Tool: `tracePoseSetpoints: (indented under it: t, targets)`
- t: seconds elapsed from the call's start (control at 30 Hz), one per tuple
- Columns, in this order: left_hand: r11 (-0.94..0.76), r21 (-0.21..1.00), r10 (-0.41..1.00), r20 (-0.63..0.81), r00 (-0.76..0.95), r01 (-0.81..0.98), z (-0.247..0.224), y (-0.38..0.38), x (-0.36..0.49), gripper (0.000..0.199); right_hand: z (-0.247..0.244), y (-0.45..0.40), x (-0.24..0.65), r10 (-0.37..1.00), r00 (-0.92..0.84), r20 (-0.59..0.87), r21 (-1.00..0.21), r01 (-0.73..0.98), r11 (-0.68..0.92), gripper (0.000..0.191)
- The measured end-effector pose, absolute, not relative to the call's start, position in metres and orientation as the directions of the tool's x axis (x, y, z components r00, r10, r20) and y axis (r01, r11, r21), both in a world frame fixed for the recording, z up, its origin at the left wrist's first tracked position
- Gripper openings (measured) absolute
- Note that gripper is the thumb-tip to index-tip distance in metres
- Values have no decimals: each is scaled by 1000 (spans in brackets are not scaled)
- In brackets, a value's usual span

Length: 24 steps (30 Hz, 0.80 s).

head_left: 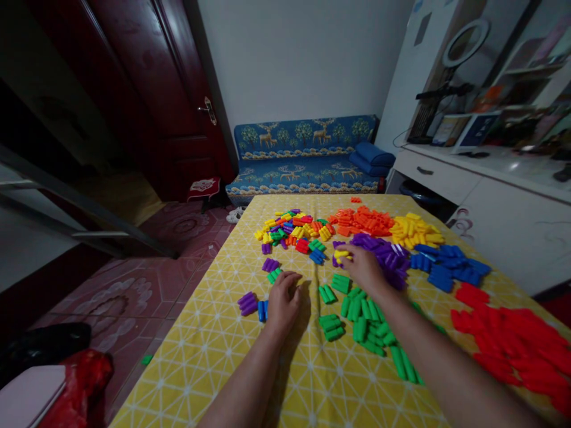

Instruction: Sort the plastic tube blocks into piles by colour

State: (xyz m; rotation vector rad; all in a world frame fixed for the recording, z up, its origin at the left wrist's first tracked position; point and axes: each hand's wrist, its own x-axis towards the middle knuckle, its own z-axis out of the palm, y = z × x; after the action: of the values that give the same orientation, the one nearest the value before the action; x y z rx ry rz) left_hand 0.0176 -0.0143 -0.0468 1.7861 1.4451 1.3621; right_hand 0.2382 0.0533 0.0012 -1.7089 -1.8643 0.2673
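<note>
My right hand (362,267) has its fingers closed on a yellow block (341,254), beside the purple pile (384,255). My left hand (284,302) rests low over the yellow patterned tablecloth (200,356), fingers bent; whether anything is under them is hidden. Close to its fingertips lies a green block (273,275), and a blue block (262,310) is by its left edge. Farther left sits a purple block (247,303). A mixed-colour pile (289,229) is beyond my left hand. Green blocks (370,321) spread below my right forearm.
Orange (363,221), yellow (414,230), blue (450,266) and red (517,345) piles line the table's right side. Behind the table stands a blue patterned sofa (303,160). A white cabinet (504,208) is at the right, a dark red door (156,89) at the left.
</note>
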Motion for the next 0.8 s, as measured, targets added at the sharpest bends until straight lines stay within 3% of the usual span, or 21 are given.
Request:
tracePoseSetpoints:
  t: [0.17, 0.3, 0.5, 0.57, 0.67, 0.8]
  targets:
    - [-300, 821, 932, 360, -34, 485, -47, -13, 19, 25, 34, 107, 342, 871, 388, 302, -578, 801, -157, 38]
    - [-277, 832, 939, 341, -49, 480, -45, -14, 21, 22, 45, 124, 382, 825, 488, 286, -634, 742, -219, 51]
    - [-270, 834, 940, 336, -54, 481, -43, -14, 22, 22, 21, 101, 322, 879, 373, 297, -715, 697, -54, 49]
    - [-287, 841, 936, 347, -52, 458, -44, -14, 21, 22, 7, 70, 278, 915, 244, 322, -738, 670, 81, 47]
    - [-311, 862, 925, 372, -82, 400, -42, -15, 20, 21, -17, 2, 208, 930, -40, 366, -776, 538, 329, 25]
    - [-296, 903, 920, 358, -163, 311, -38, -21, 19, 23, -44, -74, 145, 891, -57, 451, -741, 532, 409, 47]
